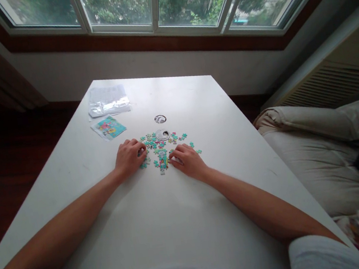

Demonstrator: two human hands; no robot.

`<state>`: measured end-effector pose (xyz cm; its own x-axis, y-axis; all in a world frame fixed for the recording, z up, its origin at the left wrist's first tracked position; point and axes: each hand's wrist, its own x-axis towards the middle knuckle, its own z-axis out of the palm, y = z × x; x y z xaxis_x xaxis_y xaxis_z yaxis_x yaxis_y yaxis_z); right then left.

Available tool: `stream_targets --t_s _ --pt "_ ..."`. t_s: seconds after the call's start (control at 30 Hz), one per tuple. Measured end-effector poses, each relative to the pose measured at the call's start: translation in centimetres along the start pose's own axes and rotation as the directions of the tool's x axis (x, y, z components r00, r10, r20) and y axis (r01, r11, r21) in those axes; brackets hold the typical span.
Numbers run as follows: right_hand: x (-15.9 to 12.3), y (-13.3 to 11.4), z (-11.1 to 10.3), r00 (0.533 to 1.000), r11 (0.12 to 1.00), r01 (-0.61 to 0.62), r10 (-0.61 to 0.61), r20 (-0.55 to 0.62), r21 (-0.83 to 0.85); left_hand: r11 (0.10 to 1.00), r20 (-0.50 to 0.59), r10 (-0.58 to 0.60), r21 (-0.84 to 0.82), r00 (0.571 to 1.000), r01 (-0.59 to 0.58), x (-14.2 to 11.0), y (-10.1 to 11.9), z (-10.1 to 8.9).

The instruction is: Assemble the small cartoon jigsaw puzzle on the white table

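Loose jigsaw puzzle pieces (pixel 154 141), mostly teal with bits of pink and yellow, lie scattered on the white table. In front of them is a small joined section of puzzle (pixel 162 160), upright and narrow from my side. My right hand (pixel 187 160) rests at that section's right edge, its thumb and fingers drawn together; any piece between them is too small to make out. My left hand (pixel 131 155) lies at the left side of the pile with curled fingers over some pieces. Its fingertips partly hide what they touch.
A round metal lid-like piece (pixel 162 134) sits at the back of the pile, with a round hole (pixel 160 119) behind it. A colourful picture card (pixel 110 127) and clear plastic packaging (pixel 108 101) lie at the table's back left. A beige sofa (pixel 303 157) stands right of the table (pixel 165 225).
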<state>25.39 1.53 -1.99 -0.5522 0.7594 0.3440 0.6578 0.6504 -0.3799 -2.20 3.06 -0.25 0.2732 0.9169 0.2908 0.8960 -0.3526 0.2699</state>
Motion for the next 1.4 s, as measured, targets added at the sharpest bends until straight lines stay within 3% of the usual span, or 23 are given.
stream_targets --t_s 0.27,0.57,0.83,1.07,1.27,1.4 --pt "0.2 0.0 0.1 1.000 1.000 0.001 -0.001 -0.020 -0.016 1.000 -0.008 0.009 -0.008 1.000 -0.009 0.0 0.0 0.2" --pt "0.1 0.0 0.1 0.999 1.000 0.017 -0.016 -0.047 0.024 0.958 -0.079 0.129 -0.246 0.988 -0.145 -0.2 0.7 0.2" --pt "0.9 -1.1 -0.5 0.990 0.961 0.006 0.033 -0.135 0.277 0.890 -0.087 0.168 -0.415 0.982 -0.189 -0.5 2.1 -0.3" --pt "2.2 -3.1 -1.2 0.995 0.891 -0.019 0.060 -0.078 0.453 0.858 -0.093 0.166 -0.478 0.982 -0.190 -1.2 3.2 -1.2" --pt "3.3 -2.4 -0.8 0.999 0.856 -0.038 0.022 0.038 0.515 0.861 -0.069 0.173 -0.475 0.982 -0.185 -1.5 3.1 -1.4" --pt "4.4 -0.2 -0.4 0.997 0.934 0.069 -0.059 -0.039 0.350 0.927 -0.037 0.217 -0.305 0.976 -0.217 -1.3 2.3 -0.6"
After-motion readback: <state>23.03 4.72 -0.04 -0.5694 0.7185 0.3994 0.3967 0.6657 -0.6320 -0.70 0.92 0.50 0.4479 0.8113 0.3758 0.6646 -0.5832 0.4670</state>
